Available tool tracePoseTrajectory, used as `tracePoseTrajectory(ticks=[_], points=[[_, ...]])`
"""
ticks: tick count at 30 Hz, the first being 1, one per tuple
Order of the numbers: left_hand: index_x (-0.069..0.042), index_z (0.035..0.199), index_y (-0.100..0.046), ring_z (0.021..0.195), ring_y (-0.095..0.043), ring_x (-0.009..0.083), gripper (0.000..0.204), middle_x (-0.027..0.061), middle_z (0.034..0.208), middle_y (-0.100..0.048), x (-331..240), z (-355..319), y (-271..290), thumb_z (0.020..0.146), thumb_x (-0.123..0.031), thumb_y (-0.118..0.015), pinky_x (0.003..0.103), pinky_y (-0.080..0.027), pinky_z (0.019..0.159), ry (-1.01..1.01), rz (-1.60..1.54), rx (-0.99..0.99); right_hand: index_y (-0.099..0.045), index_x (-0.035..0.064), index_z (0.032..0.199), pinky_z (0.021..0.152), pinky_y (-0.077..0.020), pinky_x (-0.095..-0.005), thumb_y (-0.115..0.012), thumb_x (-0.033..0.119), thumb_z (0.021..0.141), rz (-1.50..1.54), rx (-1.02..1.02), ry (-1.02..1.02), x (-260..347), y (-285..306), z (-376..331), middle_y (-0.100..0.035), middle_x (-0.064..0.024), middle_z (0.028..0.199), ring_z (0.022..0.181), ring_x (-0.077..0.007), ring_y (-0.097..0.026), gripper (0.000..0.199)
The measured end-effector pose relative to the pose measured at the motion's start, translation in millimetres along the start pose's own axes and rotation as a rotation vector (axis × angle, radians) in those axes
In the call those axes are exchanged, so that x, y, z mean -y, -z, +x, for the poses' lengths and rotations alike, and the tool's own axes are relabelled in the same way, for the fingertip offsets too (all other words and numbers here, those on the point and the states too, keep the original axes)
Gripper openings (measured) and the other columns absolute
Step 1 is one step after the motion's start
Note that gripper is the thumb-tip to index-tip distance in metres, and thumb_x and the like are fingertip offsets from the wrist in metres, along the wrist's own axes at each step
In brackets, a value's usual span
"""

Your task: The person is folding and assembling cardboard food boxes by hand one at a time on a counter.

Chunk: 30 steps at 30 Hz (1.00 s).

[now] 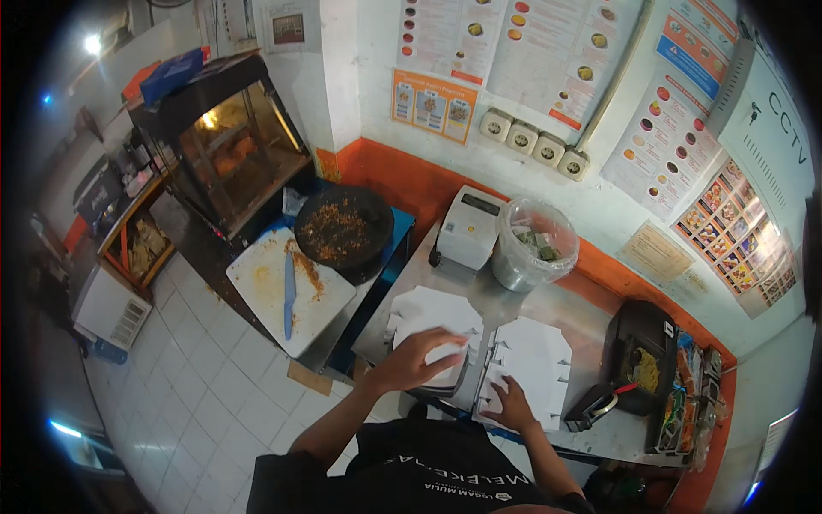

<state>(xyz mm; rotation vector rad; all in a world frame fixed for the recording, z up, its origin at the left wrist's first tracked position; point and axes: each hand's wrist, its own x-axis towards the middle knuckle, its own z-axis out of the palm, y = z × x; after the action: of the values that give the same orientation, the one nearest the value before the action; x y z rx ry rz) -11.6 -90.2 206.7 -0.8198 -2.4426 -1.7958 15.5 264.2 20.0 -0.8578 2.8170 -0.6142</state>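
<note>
Two stacks of flat white die-cut cardboard blanks lie side by side on the metal table point(584, 330). Over the left stack point(432, 310) is my left hand point(418, 360), its fingers reaching to the right and slightly bent. Nothing shows in its grasp. My right hand point(511, 404) rests at the near left edge of the right stack point(533, 355), fingers spread, palm down. Small tabs and slots line the edges of the blanks. Whether the left fingertips touch the cardboard is hard to see.
Behind the stacks stand a white-and-black printer-like machine point(471, 227) and a plastic-lined tub point(515, 274). A black container point(629, 334) and a black device point(589, 409) are at right. Leftward lie a cutting board point(253, 278), a knife point(289, 295) and a crumb-covered round black surface point(370, 214).
</note>
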Motion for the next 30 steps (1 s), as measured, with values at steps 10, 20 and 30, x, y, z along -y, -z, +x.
tracePoseTrajectory(ticks=[10, 20, 30], points=[[0.010, 0.130, -0.058, 0.108, -0.069, 0.0400, 0.090, 0.0259, 0.126, -0.066, -224.5, 32.9, -42.0, 0.095, -0.072, -0.043, 0.049, -0.051, 0.099, -0.991, -1.078, -0.092, -0.066, 0.0164, 0.133, 0.118, -0.0352, -0.0491, -0.085, 0.043, 0.074, 0.002, 0.336, -0.134, -59.7, -17.8, -27.1, -0.034, -0.0231, 0.159, 0.146, -0.0469, -0.032, 0.068], [-0.008, 0.122, -0.069, 0.105, -0.071, 0.0322, 0.049, 0.0213, 0.127, -0.064, -211.9, -26.5, 14.3, 0.111, -0.040, -0.033, 0.056, -0.050, 0.098, -0.902, 0.027, -0.504, -0.073, 0.0041, 0.103, 0.090, -0.0515, -0.0490, -0.062, 0.017, 0.092, 0.160, 0.218, -0.186, -56.6, -7.2, -31.1, -0.071, -0.0221, 0.102, 0.101, -0.0415, -0.066, 0.020], [-0.031, 0.153, -0.044, 0.153, -0.025, 0.0257, 0.055, 0.0111, 0.168, -0.020, -174.0, -13.4, 2.3, 0.101, -0.046, -0.057, 0.073, -0.023, 0.114, -1.020, -0.519, -0.060, -0.065, 0.0032, 0.084, 0.076, -0.0510, -0.0480, -0.073, 0.012, 0.080, 0.209, -0.112, -0.327, -29.3, 33.1, -21.4, -0.065, -0.0189, 0.086, 0.085, -0.0403, -0.064, 0.013]])
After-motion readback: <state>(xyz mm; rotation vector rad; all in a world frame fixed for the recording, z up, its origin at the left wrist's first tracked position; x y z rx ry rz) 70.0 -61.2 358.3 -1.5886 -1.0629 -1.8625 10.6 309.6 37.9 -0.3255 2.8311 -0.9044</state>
